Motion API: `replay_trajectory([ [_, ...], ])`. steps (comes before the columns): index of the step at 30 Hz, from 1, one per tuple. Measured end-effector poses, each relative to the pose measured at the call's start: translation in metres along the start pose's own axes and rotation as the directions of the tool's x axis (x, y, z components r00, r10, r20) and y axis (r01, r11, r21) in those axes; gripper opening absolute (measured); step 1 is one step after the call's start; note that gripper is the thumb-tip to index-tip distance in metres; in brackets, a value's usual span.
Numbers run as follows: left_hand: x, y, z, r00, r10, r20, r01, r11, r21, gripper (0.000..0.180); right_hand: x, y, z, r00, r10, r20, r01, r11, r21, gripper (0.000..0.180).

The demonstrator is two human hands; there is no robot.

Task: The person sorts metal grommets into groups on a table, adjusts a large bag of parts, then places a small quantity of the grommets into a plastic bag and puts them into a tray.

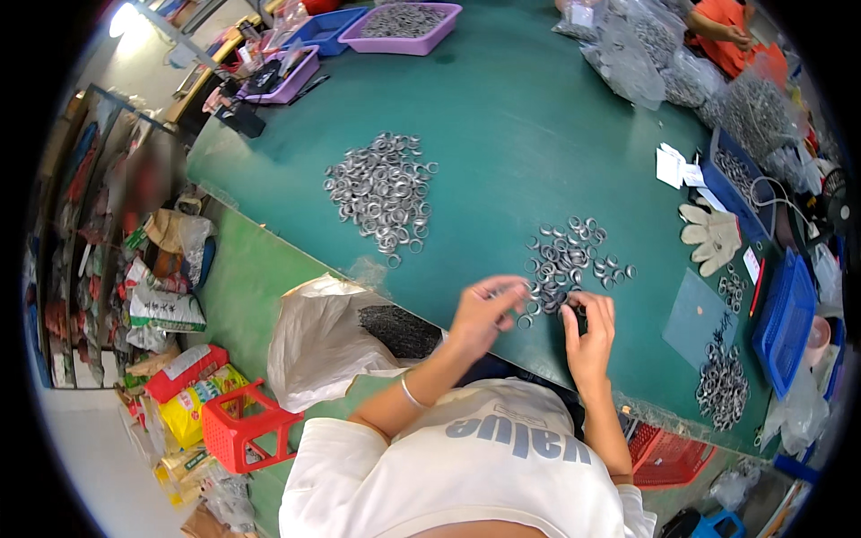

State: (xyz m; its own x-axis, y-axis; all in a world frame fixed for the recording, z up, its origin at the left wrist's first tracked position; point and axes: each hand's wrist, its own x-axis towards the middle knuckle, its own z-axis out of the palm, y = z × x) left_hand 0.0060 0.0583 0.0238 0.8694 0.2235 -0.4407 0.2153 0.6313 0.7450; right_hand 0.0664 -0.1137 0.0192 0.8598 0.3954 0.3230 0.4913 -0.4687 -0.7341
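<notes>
Small grey metal rings (560, 260) lie in a loose pile on the green table in front of me. My left hand (489, 312) is at the pile's near left side, its thumb and fingers apart and slightly blurred, with no ring visible in them. At the near right side, my right hand (589, 336) has its thumb and fingertips bent together around a dark ring (565, 310), partly hidden by the fingers. Farther left is a larger heap of similar rings (381, 188). Another heap of rings (722, 387) sits near the table's right edge.
An open white sack (309, 327) with dark contents hangs at the table's near edge. On the right lie a work glove (711, 238), a blue basket (783, 323) and a red pencil (758, 287). Purple tray (439, 36) stands far back. A red stool (238, 430) is on the floor.
</notes>
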Motion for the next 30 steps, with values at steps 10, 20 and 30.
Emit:
replay_trajectory([
  [10, 0.106, 0.129, -0.121, 0.370, 0.906, 0.204, -0.288, -0.097, 0.953, 0.014, -0.002, 0.003, 0.020, 0.959, -0.129, 0.251, 0.193, 0.948, -0.252, 0.050],
  [20, 0.149, 0.144, -0.144, 0.635, 0.714, 0.294, -0.046, -0.344, 0.938, 0.020, -0.005, 0.007, 0.027, 0.957, -0.157, 0.244, 0.225, 0.932, -0.283, 0.036],
  [30, 0.122, 0.101, -0.131, 0.593, 0.716, 0.369, 0.078, -0.507, 0.859, 0.042, -0.010, 0.015, 0.028, 0.979, -0.164, 0.122, 0.186, 0.960, -0.209, 0.020],
])
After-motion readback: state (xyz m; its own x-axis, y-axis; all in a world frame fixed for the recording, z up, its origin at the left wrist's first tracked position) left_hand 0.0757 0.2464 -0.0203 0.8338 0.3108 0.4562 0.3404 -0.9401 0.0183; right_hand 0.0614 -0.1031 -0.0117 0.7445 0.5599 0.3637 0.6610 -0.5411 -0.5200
